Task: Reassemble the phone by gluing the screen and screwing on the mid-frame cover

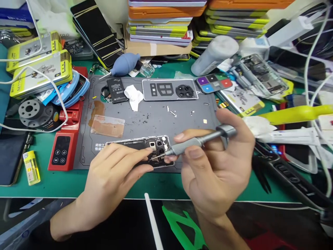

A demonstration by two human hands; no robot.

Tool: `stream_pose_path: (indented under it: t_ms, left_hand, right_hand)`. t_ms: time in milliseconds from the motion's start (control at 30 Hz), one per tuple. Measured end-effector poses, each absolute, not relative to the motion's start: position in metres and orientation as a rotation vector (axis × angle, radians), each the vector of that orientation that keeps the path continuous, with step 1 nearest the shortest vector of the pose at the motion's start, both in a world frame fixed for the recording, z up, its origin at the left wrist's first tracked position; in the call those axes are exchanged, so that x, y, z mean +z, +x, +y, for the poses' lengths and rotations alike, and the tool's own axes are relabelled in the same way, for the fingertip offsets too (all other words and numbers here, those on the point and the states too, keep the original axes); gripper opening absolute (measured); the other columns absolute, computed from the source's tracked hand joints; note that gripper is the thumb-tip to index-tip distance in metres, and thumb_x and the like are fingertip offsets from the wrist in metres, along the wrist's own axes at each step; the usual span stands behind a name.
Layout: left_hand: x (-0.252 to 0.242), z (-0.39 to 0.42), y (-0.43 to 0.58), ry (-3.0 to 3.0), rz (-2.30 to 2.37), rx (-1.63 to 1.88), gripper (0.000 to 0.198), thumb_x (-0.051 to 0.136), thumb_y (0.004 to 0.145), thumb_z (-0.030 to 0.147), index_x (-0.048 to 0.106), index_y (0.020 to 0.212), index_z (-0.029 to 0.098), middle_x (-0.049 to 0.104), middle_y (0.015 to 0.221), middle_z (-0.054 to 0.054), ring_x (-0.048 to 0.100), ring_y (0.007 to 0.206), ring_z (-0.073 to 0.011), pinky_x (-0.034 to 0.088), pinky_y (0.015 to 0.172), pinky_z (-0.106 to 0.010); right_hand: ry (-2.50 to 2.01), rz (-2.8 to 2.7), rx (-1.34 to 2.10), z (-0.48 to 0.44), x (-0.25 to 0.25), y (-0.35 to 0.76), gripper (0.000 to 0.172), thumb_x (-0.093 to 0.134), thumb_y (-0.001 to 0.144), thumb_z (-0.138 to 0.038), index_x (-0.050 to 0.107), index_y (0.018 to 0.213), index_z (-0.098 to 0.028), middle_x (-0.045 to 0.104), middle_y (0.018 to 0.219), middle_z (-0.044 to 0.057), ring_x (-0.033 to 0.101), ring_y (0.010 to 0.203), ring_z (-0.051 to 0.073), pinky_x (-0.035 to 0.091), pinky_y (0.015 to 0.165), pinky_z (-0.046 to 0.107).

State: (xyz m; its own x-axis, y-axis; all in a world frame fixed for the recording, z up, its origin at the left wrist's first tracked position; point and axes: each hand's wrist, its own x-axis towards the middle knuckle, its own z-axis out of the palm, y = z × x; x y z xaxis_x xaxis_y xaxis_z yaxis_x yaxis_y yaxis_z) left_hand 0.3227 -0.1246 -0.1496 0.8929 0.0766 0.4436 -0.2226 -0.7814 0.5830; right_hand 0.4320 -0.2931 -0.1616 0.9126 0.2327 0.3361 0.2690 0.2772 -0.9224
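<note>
An opened smartphone (164, 149) lies near the front of the grey work mat, its camera modules and inner parts showing at the right end. My left hand (111, 173) lies over the phone and holds it, fingers closed, thumb at the near edge; it hides the phone's left and middle. In my right hand (218, 170) is a grey precision screwdriver (186, 145), gripped between thumb and fingers, its rear end against the index finger. The thin tip reaches the phone's insides below the cameras, close to my left fingertips. Whether it touches a screw cannot be made out.
Behind the phone, the mat (145, 121) bears a back cover (169, 90), a black battery (117, 90), a crumpled tissue (134, 97) and small loose parts. A red device (63, 149) and yellow lighter (31, 167) stand left. Black tweezers (261, 172) lie right.
</note>
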Motion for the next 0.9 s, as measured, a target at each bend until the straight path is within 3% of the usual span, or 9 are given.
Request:
stream_pose_path:
  t_ms: [133, 267, 600, 767, 900]
  left_hand:
    - [-0.151, -0.131, 0.324, 2.237, -0.14, 0.617, 0.017, 0.081, 0.108, 0.018, 0.08, 0.125, 0.015, 0.087, 0.11, 0.0, 0.077, 0.102, -0.0093, 0.058, 0.098, -0.023]
    - [-0.153, -0.134, 0.323, 2.155, -0.154, 0.602, 0.017, 0.079, 0.107, 0.012, 0.081, 0.124, 0.016, 0.089, 0.112, -0.001, 0.081, 0.104, -0.0106, 0.061, 0.098, -0.024]
    - [-0.152, -0.141, 0.325, 1.979, -0.084, 0.494, 0.029, 0.084, 0.105, 0.018, 0.083, 0.132, 0.027, 0.091, 0.111, -0.001, 0.086, 0.097, -0.017, 0.067, 0.09, -0.033]
    - [-0.153, -0.141, 0.324, 1.96, -0.083, 0.505, 0.026, 0.078, 0.108, 0.013, 0.084, 0.13, 0.026, 0.091, 0.108, -0.002, 0.085, 0.094, -0.016, 0.066, 0.088, -0.032]
    - [-0.152, -0.141, 0.324, 1.956, -0.079, 0.474, 0.028, 0.081, 0.108, 0.02, 0.082, 0.135, 0.026, 0.091, 0.112, -0.002, 0.085, 0.098, -0.0169, 0.065, 0.09, -0.034]
  right_hand:
    - [-1.257, -0.437, 0.038, -0.296, -0.162, 0.432, 0.048, 0.081, 0.104, -0.022, 0.073, 0.147, -0.04, 0.082, 0.103, -0.004, 0.07, 0.065, 0.012, 0.069, 0.057, 0.025]
    - [-1.226, -0.424, 0.088, -0.299, -0.161, 0.432, 0.047, 0.083, 0.104, -0.023, 0.073, 0.146, -0.041, 0.081, 0.102, -0.005, 0.068, 0.064, 0.011, 0.068, 0.057, 0.023]
    - [-1.267, -0.508, 0.013, -0.303, -0.169, 0.431, 0.049, 0.078, 0.105, -0.026, 0.07, 0.151, -0.043, 0.08, 0.103, -0.002, 0.069, 0.066, 0.015, 0.068, 0.056, 0.03]
    - [-1.266, -0.525, 0.012, -0.304, -0.169, 0.429, 0.051, 0.074, 0.107, -0.024, 0.067, 0.154, -0.044, 0.079, 0.105, -0.002, 0.068, 0.068, 0.016, 0.068, 0.058, 0.032]
    - [-1.262, -0.518, -0.01, -0.304, -0.169, 0.428, 0.052, 0.074, 0.106, -0.021, 0.067, 0.154, -0.042, 0.08, 0.105, -0.001, 0.076, 0.083, 0.02, 0.07, 0.065, 0.034]
